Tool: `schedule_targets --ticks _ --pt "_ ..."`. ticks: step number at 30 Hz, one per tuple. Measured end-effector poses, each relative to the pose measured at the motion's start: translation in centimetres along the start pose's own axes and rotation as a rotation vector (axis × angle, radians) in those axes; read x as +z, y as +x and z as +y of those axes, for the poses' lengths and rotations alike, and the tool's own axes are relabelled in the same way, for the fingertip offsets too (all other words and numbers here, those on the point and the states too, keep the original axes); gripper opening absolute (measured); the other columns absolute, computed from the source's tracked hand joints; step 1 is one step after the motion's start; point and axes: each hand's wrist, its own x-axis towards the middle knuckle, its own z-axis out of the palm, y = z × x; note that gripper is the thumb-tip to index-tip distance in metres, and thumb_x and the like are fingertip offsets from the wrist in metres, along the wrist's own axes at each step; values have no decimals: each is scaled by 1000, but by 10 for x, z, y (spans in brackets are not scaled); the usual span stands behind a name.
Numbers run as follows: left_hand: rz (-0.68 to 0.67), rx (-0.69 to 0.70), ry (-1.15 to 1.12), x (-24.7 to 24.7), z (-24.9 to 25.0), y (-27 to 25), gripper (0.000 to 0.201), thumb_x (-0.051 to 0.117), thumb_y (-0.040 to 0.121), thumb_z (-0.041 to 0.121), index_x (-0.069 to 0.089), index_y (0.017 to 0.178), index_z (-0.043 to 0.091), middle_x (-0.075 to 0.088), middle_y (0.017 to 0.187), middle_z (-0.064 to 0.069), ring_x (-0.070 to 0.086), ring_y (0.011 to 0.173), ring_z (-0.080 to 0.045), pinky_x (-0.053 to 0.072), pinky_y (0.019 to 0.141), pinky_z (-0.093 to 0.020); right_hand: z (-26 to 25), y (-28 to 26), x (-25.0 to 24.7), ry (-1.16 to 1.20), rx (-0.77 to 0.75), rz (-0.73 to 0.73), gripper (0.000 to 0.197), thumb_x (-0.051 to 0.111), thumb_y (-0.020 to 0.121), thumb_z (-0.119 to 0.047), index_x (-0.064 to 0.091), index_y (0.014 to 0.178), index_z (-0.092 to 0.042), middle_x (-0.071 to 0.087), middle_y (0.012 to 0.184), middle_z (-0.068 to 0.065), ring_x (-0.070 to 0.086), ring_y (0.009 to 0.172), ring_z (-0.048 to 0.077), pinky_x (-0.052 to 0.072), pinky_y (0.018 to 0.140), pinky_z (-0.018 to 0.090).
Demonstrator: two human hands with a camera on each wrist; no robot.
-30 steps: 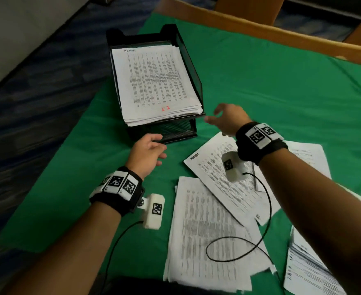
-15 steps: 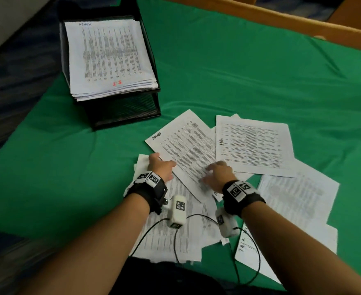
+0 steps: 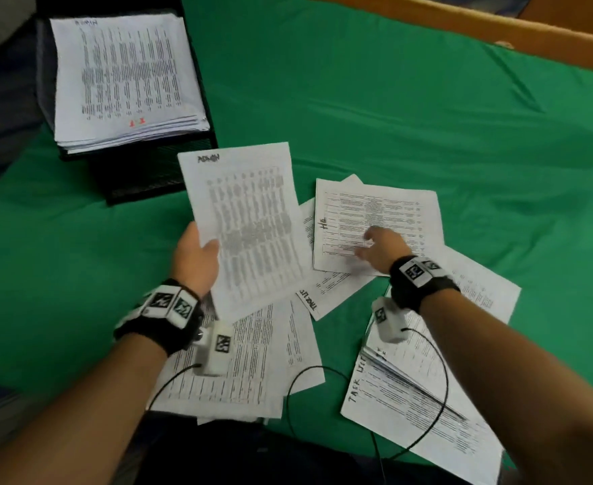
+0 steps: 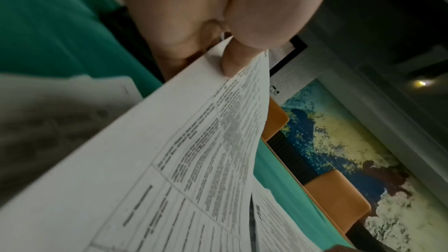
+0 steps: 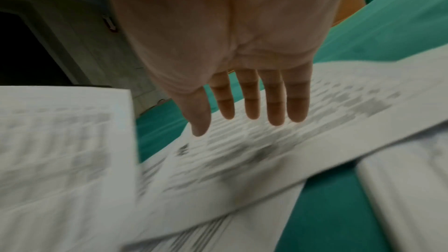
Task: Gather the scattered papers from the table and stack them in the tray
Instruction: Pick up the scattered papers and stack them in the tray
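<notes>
Head view: left hand (image 3: 197, 260) pinches a printed, table-filled sheet (image 3: 249, 232); right hand (image 3: 379, 250), fingers extended, over scattered papers (image 3: 375, 218).

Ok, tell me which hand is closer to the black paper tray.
Left. The left hand holds up a sheet just right of and nearer than the black paper tray; the right hand is open over loose papers farther right.

Bare green cloth (image 3: 410, 110) lies open beyond the scattered papers (image 3: 375, 222); tray (image 3: 155, 180) blocks far left.
</notes>
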Motion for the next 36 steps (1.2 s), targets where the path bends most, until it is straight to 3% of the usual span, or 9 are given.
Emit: schedule_targets --ticks 8,12,15,19,22,25,28,32,36 --pt "6 29 -42 -41 -16 10 35 46 93 3 52 124 19 60 126 -2 57 115 -24 44 101 -50 74 41 -18 40 527 227 116 82 64 -55 17 148 -9 36 145 24 39 131 44 35 109 54" --pt "0 23 -38 -44 -18 11 35 46 92 2 51 122 20 60 125 -2 57 112 -23 45 99 -48 81 42 -8 -22 538 247 115 83 64 -53 20 147 -6 37 144 24 40 131 42 36 109 51" --pt "7 11 -35 -45 -18 10 35 45 92 0 49 120 20 60 120 2 57 112 -24 46 98 -48 81 46 -7 113 567 301 90 82 73 -35 29 139 -4 42 138 24 47 124 43 43 103 52" --pt "-21 28 -72 -49 -17 7 64 44 91 -5 31 140 35 57 131 4 56 118 -20 43 101 -47 75 37 -27 152 440 268 34 56 90 -8 54 123 1 61 121 21 60 110 39 51 93 43" --pt "-24 34 -61 -54 -18 8 88 44 90 -7 4 144 50 54 138 3 56 120 -18 42 102 -45 65 20 -45 274 308 275 37 54 89 -7 58 126 -9 63 123 16 61 104 35 52 85 37" --pt "-25 55 -36 -59 -17 3 77 42 90 -9 24 144 43 47 143 4 51 127 -22 40 106 -43 41 -7 -58 681 163 298 43 53 93 -7 51 135 -15 63 123 12 65 97 33 57 67 38" --pt "14 50 13 -61 -15 1 49 41 93 -5 55 129 25 52 140 -4 47 120 -47 44 98 -48 10 -34 -60 1054 -37 236 36 47 94 3 54 126 -12 67 112 8 68 95 27 59 77 39" --pt "34 70 -79 -61 -7 -2 30 48 95 9 63 121 16 57 131 -2 59 113 -19 44 93 -18 -32 -56 -30 1287 -136 63 43 42 91 13 54 124 -13 69 111 4 72 88 17 61 75 32" --pt "51 48 -196 -56 1 -8 40 56 88 44 66 110 12 64 116 3 58 114 -18 43 100 -34 -68 -76 16 1489 -97 -180 44 39 91 15 55 123 -10 72 110 8 72 94 26 60 72 38"
